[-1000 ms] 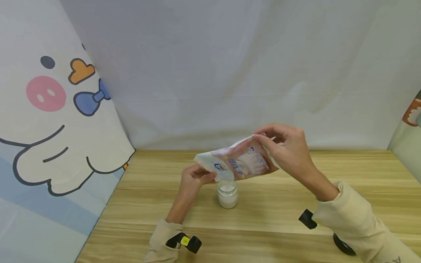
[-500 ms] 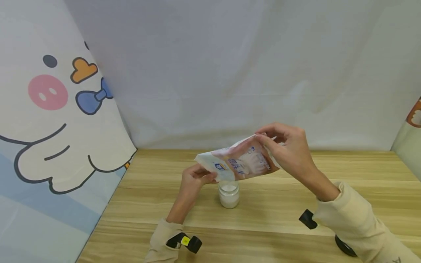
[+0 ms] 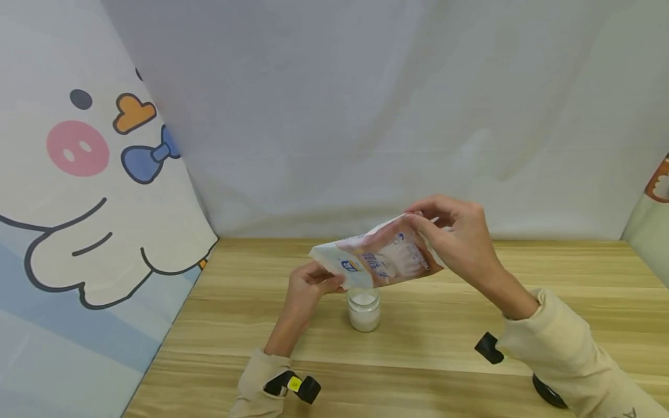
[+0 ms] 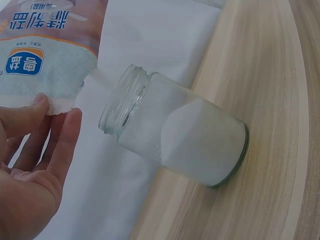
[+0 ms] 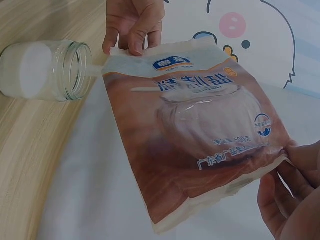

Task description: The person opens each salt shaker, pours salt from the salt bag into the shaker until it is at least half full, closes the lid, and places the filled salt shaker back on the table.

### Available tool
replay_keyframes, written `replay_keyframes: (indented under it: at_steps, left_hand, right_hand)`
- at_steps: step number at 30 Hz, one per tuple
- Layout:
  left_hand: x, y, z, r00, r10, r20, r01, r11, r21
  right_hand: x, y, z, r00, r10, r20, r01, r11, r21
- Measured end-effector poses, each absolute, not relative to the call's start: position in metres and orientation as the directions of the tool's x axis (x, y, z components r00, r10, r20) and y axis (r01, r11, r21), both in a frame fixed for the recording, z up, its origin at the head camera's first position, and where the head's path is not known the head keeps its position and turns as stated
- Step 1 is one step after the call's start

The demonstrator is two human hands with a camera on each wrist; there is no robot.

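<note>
A salt bag point(image 3: 389, 255), pink-brown and pale blue with printed lettering, is held tilted over a glass jar point(image 3: 364, 313). My left hand point(image 3: 308, 284) pinches the bag's lower, pale blue end between thumb and fingers. Up at the other end, my right hand point(image 3: 460, 238) pinches the bag's edge. White salt streams from a corner of the bag into the jar's open mouth, as the left wrist view shows. Inside the upright jar, a white heap of salt point(image 4: 200, 140) slopes up one side. The right wrist view shows the bag's printed front point(image 5: 200, 120).
The jar stands on a wood-grain table point(image 3: 418, 360). A dark curved object point(image 3: 547, 392) lies by the right sleeve. Behind the table hangs a pale grey cloth point(image 3: 366, 116); a cartoon-printed sheet point(image 3: 130, 232) covers the left side.
Both hands hold the bag in nearly the same pose throughout. The head view has shifted slightly, moving the backdrop and jar a little to the right in the picture.
</note>
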State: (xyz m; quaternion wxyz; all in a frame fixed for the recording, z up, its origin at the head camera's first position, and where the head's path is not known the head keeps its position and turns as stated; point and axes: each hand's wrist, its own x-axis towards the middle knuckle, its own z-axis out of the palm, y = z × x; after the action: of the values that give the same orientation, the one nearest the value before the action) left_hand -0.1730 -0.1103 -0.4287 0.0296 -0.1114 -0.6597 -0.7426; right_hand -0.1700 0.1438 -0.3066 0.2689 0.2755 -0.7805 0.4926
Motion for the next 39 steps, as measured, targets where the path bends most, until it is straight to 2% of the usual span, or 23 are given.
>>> replay_keyframes:
  at_steps: [39]
  left_hand:
    - [-0.1723, -0.1097, -0.429, -0.972, 0.113, 0.208, 0.191, -0.142, 0.971]
  right_hand:
    - [-0.1685, 0.143, -0.3025, -0.69, -0.191, 0.699, -0.713, 0.351, -0.608]
